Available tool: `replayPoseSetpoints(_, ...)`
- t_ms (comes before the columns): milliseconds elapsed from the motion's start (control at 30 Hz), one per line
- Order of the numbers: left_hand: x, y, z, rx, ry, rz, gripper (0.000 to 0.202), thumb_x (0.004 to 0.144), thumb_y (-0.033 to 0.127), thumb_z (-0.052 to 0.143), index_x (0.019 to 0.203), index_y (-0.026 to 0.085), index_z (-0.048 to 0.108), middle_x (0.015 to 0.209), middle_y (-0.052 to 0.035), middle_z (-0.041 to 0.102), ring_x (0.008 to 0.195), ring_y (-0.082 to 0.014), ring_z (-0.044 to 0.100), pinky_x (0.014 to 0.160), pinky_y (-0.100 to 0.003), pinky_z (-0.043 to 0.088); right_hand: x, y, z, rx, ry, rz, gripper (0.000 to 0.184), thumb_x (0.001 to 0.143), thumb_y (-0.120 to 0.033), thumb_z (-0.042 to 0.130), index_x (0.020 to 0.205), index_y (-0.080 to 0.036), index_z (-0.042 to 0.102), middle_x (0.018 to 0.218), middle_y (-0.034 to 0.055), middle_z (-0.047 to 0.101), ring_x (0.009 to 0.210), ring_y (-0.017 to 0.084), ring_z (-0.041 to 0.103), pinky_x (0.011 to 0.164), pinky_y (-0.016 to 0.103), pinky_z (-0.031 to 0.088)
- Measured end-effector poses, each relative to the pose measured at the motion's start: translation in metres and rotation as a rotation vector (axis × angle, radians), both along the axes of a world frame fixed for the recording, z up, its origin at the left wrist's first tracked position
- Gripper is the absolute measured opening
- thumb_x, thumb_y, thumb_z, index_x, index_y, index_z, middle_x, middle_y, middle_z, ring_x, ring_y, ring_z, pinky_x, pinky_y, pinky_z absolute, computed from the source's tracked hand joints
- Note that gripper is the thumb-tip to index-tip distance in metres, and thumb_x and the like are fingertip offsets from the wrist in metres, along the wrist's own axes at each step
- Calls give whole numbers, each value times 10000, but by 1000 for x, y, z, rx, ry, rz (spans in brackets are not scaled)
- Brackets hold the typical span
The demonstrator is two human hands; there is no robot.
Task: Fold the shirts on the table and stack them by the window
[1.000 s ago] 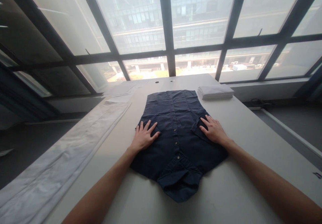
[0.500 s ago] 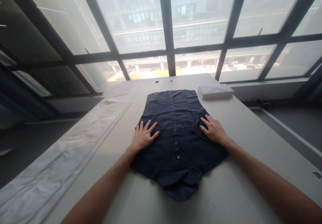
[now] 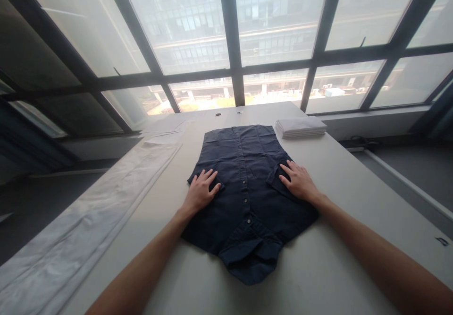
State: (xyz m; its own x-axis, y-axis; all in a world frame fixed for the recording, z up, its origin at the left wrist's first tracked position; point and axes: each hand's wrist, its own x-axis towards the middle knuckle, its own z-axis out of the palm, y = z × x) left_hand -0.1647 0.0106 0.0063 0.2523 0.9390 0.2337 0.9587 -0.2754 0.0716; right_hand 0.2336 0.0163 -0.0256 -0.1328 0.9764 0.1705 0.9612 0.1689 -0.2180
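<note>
So there's a dark navy button-up shirt (image 3: 244, 183) lying flat on a pale counter (image 3: 329, 173), collar end pointing toward the near edge and the hem stretching off toward the far side. It's sitting about in the middle of the counter, front side up, with the button placket running down its center and the sleeves tucked out of sight.

Both hands are lying palm-down on it. The left hand (image 3: 201, 193) is pressing on the left part of the shirt, right near its left edge, fingers spread and stretched out flat — it isn't gripping anything, just resting on the cloth. The right hand (image 3: 299, 183) is doing the same on the right part, over what looks like a chest pocket, fingers splayed and open, nothing pinched or held. Both bare forearms are reaching in from the near corners.

Off at the far right of the counter, just beside the shirt's far corner but not touching it, a small stack of folded white cloth (image 3: 300, 127) is sitting. Along the left side a long strip of white fabric (image 3: 88, 225) is running from the near left toward the far end. Past the far edge a wall of big dark-framed windows (image 3: 233, 41) is showing a building outside.
</note>
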Motion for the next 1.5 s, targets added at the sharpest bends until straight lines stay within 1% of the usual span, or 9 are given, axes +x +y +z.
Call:
replayPoseSetpoints(233,-4,3,-9,-141,87,-33,621,1017,590,347,1586,346,305,1673,-39,219,1544,-342,134,1214,-563,179,0,0,0,4,2,-3,580,1010,-496,405,1515,-219,461,1620,149,345,1495,311,305,1203,533,233)
replayPoseSetpoints(433,-5,2,-7,-151,90,-38,638,1013,624,321,1589,352,291,1674,-42,214,1545,-341,127,1213,-564,170,-2,-1,1,14,-5,-5,573,1010,-485,403,1508,-210,473,1616,157,351,1492,320,309,1193,547,250)
replayPoseSetpoints(567,-6,3,-9,-141,84,-41,633,1012,625,323,1584,355,306,1668,-35,237,1545,-334,141,1214,-558,175,-6,-9,10,152,-3,13,511,1015,-411,387,1430,-168,560,1579,156,416,1471,325,338,1196,555,245)
replayPoseSetpoints(700,-6,4,-10,-134,80,-41,626,1011,619,334,1579,356,321,1664,-31,255,1544,-332,151,1213,-557,181,-11,-18,22,294,97,112,434,1021,-345,376,1332,-208,646,1473,94,558,1386,264,456,1194,447,301)
replayPoseSetpoints(767,-6,3,-10,-131,78,-42,625,1011,617,337,1578,356,324,1662,-29,262,1544,-330,154,1214,-554,182,-13,-20,23,275,125,200,427,1025,-376,389,1333,-232,648,1460,71,573,1384,247,464,1189,423,320)
replayPoseSetpoints(967,-5,2,-9,-129,76,-36,615,1013,608,349,1575,359,330,1659,-23,268,1542,-329,161,1214,-556,188,-14,-17,15,22,34,385,562,1031,-518,369,1518,-252,456,1626,74,343,1520,265,259,1223,540,219)
replayPoseSetpoints(1133,-5,2,-9,-133,75,-35,615,1011,606,350,1576,365,324,1661,-17,262,1544,-328,153,1216,-555,183,-14,-16,15,24,41,364,579,1038,-514,344,1554,-255,390,1635,72,319,1528,247,232,1229,533,207)
replayPoseSetpoints(1267,-4,2,-8,-135,81,-34,617,1013,607,342,1578,361,322,1663,-20,256,1543,-332,156,1216,-557,184,-12,-15,13,101,32,195,582,1054,-471,286,1558,-196,380,1644,100,288,1536,249,209,1230,532,197)
replayPoseSetpoints(1500,-5,3,-9,-135,80,-37,616,1013,607,340,1574,353,340,1662,-27,261,1541,-335,163,1216,-558,187,-8,-8,1,31,2,35,599,1042,-509,297,1542,-200,410,1662,128,238,1541,293,179,1209,560,214)
